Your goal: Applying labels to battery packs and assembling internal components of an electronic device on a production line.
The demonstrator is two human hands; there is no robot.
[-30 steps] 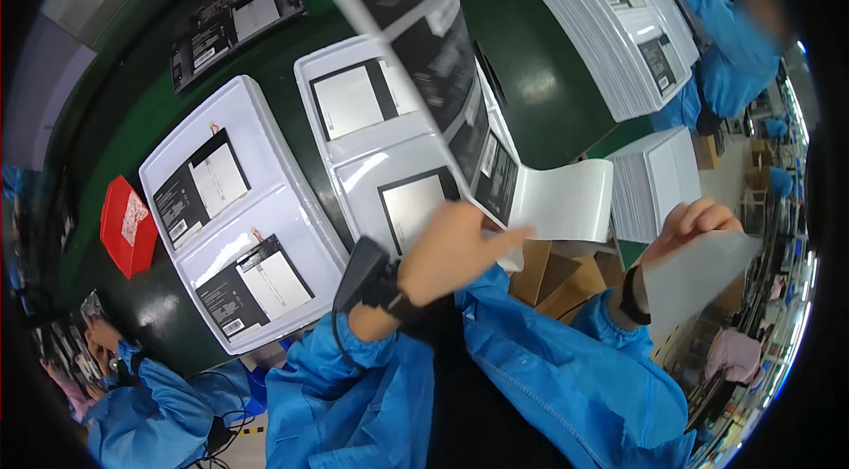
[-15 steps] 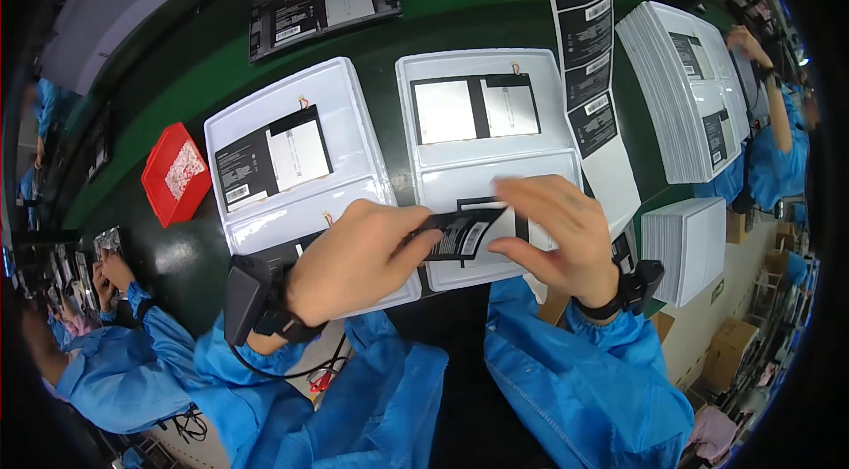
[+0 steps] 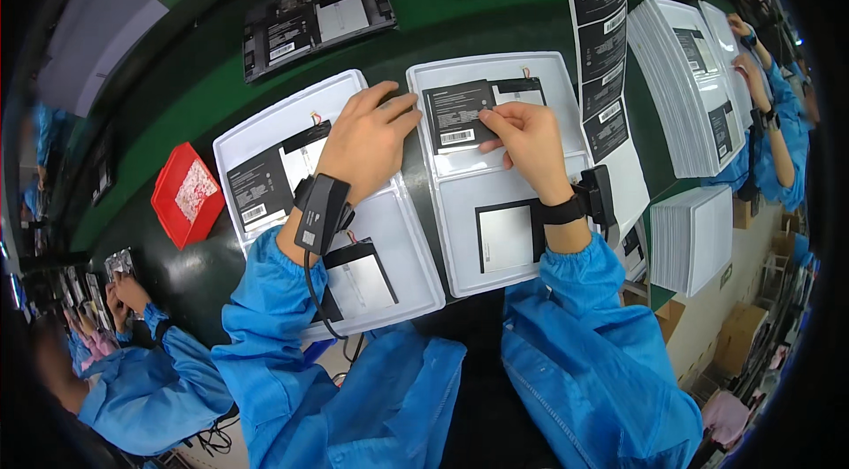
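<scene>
In the right white tray (image 3: 570,106), a black printed label (image 3: 455,102) lies over the left part of a flat battery pack (image 3: 522,94). My right hand (image 3: 531,137) pinches the label's right edge between thumb and fingers. My left hand (image 3: 364,144) holds nothing, its fingers spread over the inner edge of the left tray (image 3: 416,279), just left of the label. Below the label, another battery (image 3: 506,239) with a bare silver face lies in the lower compartment. In the left tray is a labelled battery (image 3: 261,186), partly hidden by my left hand, with another battery (image 3: 367,274) below it.
A strip of black labels (image 3: 601,53) hangs right of the trays. Stacked white trays (image 3: 676,106) and a lower stack (image 3: 690,239) stand further right. A red bin (image 3: 179,213) of small white pieces sits left. An opened device (image 3: 318,22) lies behind. Co-workers sit on both sides.
The label, held bent between both hands before, now lies on the upper battery in the right tray. My left hand has moved up and away from it, fingers spread.
</scene>
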